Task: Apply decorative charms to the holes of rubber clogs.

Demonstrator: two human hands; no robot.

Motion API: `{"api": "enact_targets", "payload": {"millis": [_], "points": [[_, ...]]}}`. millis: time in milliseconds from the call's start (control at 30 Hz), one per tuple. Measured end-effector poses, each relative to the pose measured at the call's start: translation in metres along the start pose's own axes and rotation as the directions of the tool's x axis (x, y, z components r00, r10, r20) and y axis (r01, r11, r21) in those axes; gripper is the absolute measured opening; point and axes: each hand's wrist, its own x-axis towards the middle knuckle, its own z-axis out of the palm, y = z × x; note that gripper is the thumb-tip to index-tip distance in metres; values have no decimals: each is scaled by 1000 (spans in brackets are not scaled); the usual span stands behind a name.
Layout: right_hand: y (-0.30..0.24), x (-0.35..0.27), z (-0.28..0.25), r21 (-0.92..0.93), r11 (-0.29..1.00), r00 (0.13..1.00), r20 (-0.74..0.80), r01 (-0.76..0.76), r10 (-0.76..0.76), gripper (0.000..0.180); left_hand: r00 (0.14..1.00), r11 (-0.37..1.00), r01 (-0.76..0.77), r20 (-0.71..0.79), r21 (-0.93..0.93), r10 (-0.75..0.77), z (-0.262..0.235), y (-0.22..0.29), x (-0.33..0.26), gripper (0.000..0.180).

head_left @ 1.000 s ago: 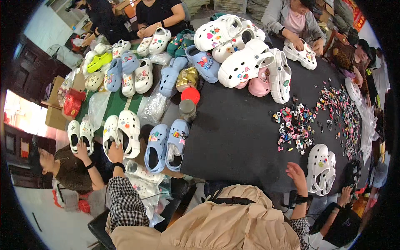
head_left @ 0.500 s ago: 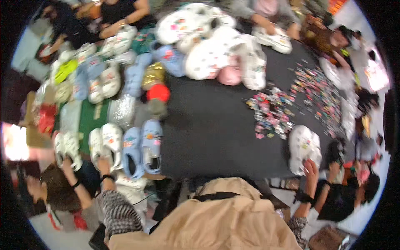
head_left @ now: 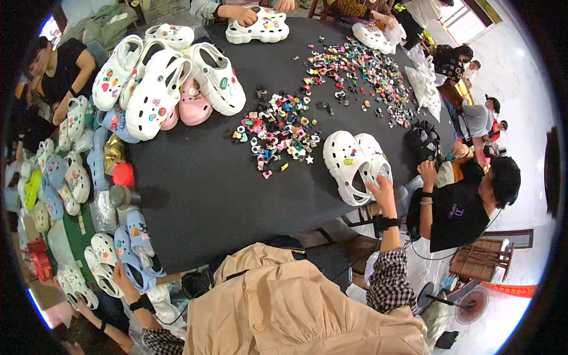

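Note:
Near the table's front edge, my right hand (head_left: 383, 196) closes on the heel of a white clog (head_left: 374, 158) dotted with charms. Its mate, another white clog (head_left: 345, 163), stands against it on the left, heel strap toward me. Far to the left, my left hand (head_left: 125, 284) has its fingers curled at the heel end of a pair of white clogs (head_left: 102, 255) with small charms. Right beside that hand is a pair of blue clogs (head_left: 137, 239). Loose shoe charms (head_left: 278, 127) lie in a heap in mid-table.
Stacked white clogs (head_left: 157, 94) and a pink clog (head_left: 194, 102) stand at the far left. More charms (head_left: 361, 71) spread at the back right, by plastic bags (head_left: 423, 89). A co-worker's hand (head_left: 426, 173) is beside black clogs (head_left: 423, 139). A red-lidded jar (head_left: 123, 174) stands left.
My view has swung to the right, so the table and clogs appear farther left, and the blur is gone. Both hands stay at the same white clogs.

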Motion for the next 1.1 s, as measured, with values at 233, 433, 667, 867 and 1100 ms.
{"api": "enact_targets", "payload": {"millis": [233, 433, 667, 867, 1100], "points": [[3, 37, -3, -172, 978, 973, 180, -117, 147, 60, 993, 976, -67, 78, -208, 85, 66, 176, -54, 30], [-29, 38, -1, -445, 895, 988, 136, 2, 66, 63, 972, 994, -13, 232, -106, 37, 104, 213, -70, 29], [-49, 38, 1, -429, 900, 983, 181, 78, 1, 57, 972, 913, 44, 230, -405, 55, 124, 243, -98, 23], [-150, 19, -24, 69, 920, 917, 77, 386, -390, 23, 986, 899, 41, 166, -436, 35, 136, 216, -116, 23], [-288, -14, 45, 442, 719, 734, 176, 536, -656, 16, 972, 846, -24, 184, -533, 143, 155, 250, -148, 24]]}}
